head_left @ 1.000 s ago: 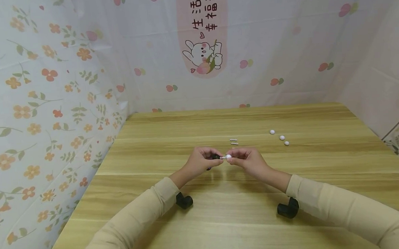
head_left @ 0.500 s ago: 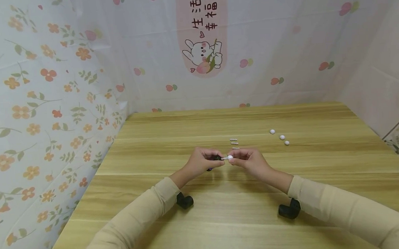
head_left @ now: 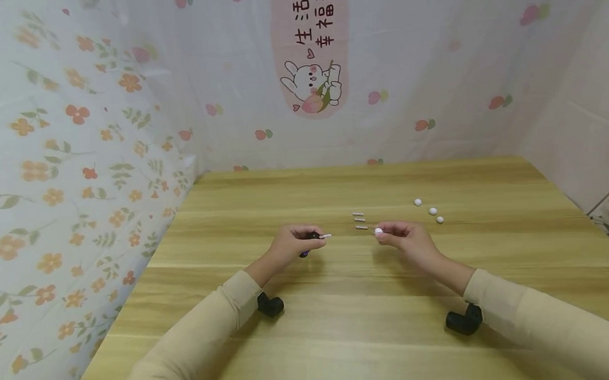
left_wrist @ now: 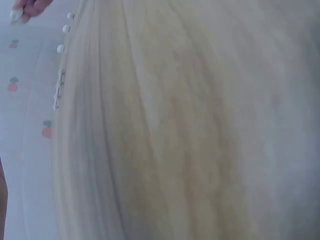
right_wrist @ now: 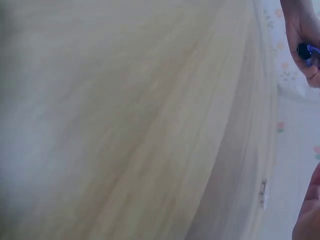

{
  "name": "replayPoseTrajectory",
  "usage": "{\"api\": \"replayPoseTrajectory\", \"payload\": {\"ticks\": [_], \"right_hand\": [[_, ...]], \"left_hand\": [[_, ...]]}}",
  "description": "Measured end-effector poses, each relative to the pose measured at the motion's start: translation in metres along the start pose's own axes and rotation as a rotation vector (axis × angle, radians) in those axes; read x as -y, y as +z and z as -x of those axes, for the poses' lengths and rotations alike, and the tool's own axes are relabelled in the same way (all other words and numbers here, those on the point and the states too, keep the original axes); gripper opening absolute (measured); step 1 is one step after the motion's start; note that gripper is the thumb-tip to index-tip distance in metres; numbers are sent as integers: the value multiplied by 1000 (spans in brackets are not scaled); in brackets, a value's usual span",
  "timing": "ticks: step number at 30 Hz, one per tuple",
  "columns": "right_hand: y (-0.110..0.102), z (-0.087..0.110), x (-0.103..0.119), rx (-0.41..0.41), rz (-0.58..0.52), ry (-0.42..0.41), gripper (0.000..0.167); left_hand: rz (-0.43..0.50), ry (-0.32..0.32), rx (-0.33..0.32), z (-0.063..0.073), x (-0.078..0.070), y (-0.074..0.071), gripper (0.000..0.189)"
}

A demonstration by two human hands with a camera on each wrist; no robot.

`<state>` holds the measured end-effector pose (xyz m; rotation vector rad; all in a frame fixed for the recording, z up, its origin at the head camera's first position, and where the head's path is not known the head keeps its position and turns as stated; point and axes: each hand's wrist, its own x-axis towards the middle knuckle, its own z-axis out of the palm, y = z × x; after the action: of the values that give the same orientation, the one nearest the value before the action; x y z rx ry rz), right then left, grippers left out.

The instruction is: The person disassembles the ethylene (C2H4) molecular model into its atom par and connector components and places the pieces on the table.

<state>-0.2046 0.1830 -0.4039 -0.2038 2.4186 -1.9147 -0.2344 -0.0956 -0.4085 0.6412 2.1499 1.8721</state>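
Conceivably, the white ball (head_left: 378, 231) pinched at the fingertips of the right hand (head_left: 410, 239) could slip if squeezed off-centre, while the left hand (head_left: 289, 246) grips a dark piece (head_left: 314, 235), white peg (head_left: 326, 236) jutting past its fingers.

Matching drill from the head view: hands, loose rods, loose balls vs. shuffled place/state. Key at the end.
1. left hand
2. right hand
3. loose rods
4. loose balls

A. on the table, beyond and to the right of the right hand
B. grips a dark object with a pale rod jutting out
C. on the table, side by side, left of the right hand
D. pinches a white ball

Pairs: 1-B, 2-D, 3-C, 4-A
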Motion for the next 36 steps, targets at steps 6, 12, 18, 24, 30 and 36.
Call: {"api": "replayPoseTrajectory", "payload": {"ticks": [6,12,18,24,30,36], "right_hand": [[-16,2,-4,27,66,-16,43],[-39,3,-12,-50,249,6,40],[-72,3,-21,-105,419,19,38],[-98,2,-31,-118,435,15,40],[-121,6,-38,-130,501,33,34],[-134,6,-46,-146,545,53,35]], "left_hand": [[49,-8,12,-1,0,0,31],[55,-19,-2,-1,0,3,24],[30,-34,-3,0,-1,2,25],[34,-21,1,9,-22,6,23],[16,-23,1,1,-4,4,28],[15,-21,-7,-1,1,4,32]]}}
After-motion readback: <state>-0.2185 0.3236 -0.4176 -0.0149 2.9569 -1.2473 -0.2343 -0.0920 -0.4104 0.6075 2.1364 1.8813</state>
